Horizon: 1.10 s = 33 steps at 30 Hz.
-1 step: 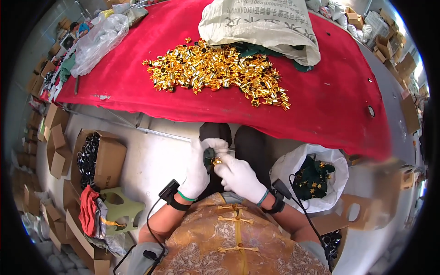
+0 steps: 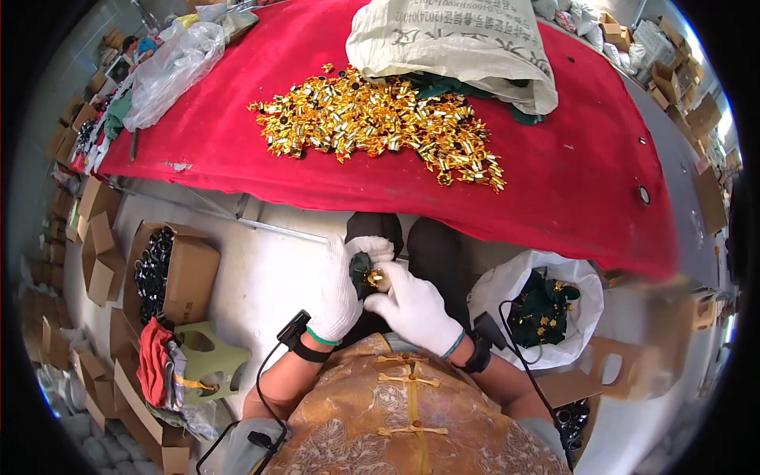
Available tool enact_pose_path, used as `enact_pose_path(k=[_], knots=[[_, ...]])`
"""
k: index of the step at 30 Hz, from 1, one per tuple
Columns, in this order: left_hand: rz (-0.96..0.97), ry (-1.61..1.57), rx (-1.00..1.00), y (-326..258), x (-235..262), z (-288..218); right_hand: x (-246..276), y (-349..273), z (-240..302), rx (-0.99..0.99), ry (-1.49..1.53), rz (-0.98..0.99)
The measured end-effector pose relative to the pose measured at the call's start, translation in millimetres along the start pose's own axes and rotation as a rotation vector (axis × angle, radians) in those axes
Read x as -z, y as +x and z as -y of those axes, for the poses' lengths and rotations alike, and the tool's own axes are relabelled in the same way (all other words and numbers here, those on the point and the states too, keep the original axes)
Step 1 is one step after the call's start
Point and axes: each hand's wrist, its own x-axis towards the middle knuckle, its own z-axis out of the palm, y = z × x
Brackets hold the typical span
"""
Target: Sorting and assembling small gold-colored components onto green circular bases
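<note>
In a white knit glove, my left hand (image 2: pixel 339 294) is closed round a dark green piece (image 2: pixel 361 269) that looks like fabric or soft plastic. A small shiny gold part (image 2: pixel 374 278) sits at the right side of this piece. My right hand (image 2: pixel 418 307), gloved the same way, comes in from the right with its fingers and thumb closed at the gold part. Both hands meet above my lap, just short of the table. On the red tablecloth (image 2: pixel 554 190) lies a heap of similar gold parts (image 2: pixel 372 119), some with dark ends.
A printed woven sack (image 2: pixel 451 39) with dark green pieces at its mouth lies behind the heap. At my right stands a white bag (image 2: pixel 582 340) holding green pieces with gold parts. On the left are a cardboard box (image 2: pixel 190 281) of dark shiny items and a green stool (image 2: pixel 214 356).
My right fingers have shifted slightly at the gold part, with the thumb a little lower. More of the green piece and the gold part shows between my hands.
</note>
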Motion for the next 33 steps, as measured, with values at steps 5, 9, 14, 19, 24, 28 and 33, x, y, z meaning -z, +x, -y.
enact_pose_path(k=[5,9,14,19,24,28,33], knots=[[0.073,0.087,0.024,9.7,2.4,0.6,-18.8,6.5,-19.9,0.304,-0.17,-0.249],[0.095,0.193,0.004,7.6,-1.5,-6.3,-17.9,10.8,-19.1,0.272,-0.241,-0.125],[0.129,0.663,-0.411,-2.7,-5.2,-12.1,-16.4,11.9,0.8,-0.256,0.474,-0.053],[0.319,1.175,-0.803,-2.8,-8.2,-18.0,-35.3,4.0,-43.9,-0.8,1.678,0.15],[0.072,0.552,-0.253,8.8,2.1,-2.1,-19.0,5.2,-17.8,0.106,-0.075,-0.046],[0.057,0.116,0.088,14.1,5.8,13.2,-22.4,2.5,-23.8,0.168,-0.172,-0.068],[0.005,0.627,-0.342,-9.3,-7.6,1.5,-33.1,-1.7,-25.1,-0.002,-0.057,-0.027]])
